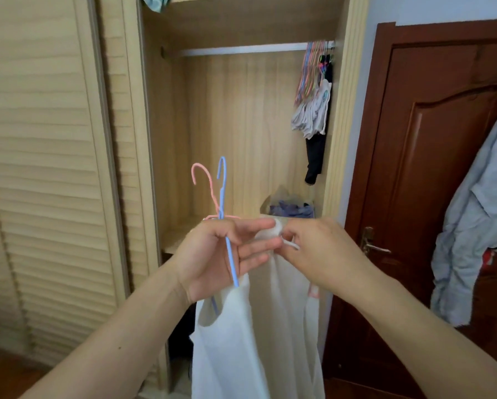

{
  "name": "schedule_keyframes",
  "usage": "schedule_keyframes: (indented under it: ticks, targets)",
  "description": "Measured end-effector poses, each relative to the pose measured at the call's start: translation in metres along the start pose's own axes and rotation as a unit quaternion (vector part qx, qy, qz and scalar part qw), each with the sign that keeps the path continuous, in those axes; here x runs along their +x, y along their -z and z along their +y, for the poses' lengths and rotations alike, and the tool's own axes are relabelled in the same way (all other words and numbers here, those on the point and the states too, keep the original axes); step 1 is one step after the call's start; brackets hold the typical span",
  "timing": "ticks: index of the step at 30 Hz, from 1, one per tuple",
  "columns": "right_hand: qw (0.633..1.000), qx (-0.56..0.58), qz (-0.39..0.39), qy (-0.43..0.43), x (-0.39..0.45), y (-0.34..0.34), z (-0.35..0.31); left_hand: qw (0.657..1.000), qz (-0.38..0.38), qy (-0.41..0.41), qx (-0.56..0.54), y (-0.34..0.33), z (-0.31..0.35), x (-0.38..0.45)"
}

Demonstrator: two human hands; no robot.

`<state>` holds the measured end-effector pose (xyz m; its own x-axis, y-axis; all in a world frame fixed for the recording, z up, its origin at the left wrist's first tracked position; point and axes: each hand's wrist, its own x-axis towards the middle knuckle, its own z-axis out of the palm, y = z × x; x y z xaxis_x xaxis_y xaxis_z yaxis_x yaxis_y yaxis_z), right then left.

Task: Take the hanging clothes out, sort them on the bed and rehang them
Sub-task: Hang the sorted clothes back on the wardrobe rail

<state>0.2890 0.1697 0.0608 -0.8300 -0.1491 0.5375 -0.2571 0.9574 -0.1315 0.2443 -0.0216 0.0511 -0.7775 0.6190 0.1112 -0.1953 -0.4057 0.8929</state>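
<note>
A person stands before an open wardrobe (241, 116), both bare hands raised at its lower shelf. The left hand (227, 254) holds a blue hanger (225, 214) and a pink hanger (205, 185) together, fingers curled loosely round their stems, hooks pointing up. The right hand (319, 249) pinches the top of a white garment (259, 335) between thumb and fingertips, just beside the left hand's fingertips; the cloth drops straight down from both hands to the near edge of the frame. The blue hanger's lower arm runs down into the garment's opening. On the far right end of the wardrobe rail (241, 49) hang a bunch of coloured hangers (310, 70), pale socks (313, 110) and a dark garment (315, 156). A heap of bluish clothes (292, 210) lies on the shelf behind the hands. To the right, a grey jacket (478, 220) hangs on a brown door (414, 168).
</note>
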Motion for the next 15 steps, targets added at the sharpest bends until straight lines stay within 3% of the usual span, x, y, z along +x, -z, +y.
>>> schedule_keyframes:
  ticks: [4,9,12,15]
  targets:
    - [0.999,0.021,-0.042,-0.021,0.029,-0.021,0.007,0.999,0.048,0.01,-0.008,0.036,0.005,0.028]
    - [0.967,0.196,-0.097,-0.128,0.087,-0.034,0.033,0.995,0.094,-0.001,-0.012,0.101,0.024,0.072]
    - [0.952,0.24,-0.062,-0.179,0.136,-0.038,0.041,0.996,0.082,0.006,0.018,0.127,0.052,0.105]
    - [0.947,0.252,0.03,-0.197,0.191,-0.005,0.047,0.994,0.042,-0.008,0.098,0.135,0.116,0.142]
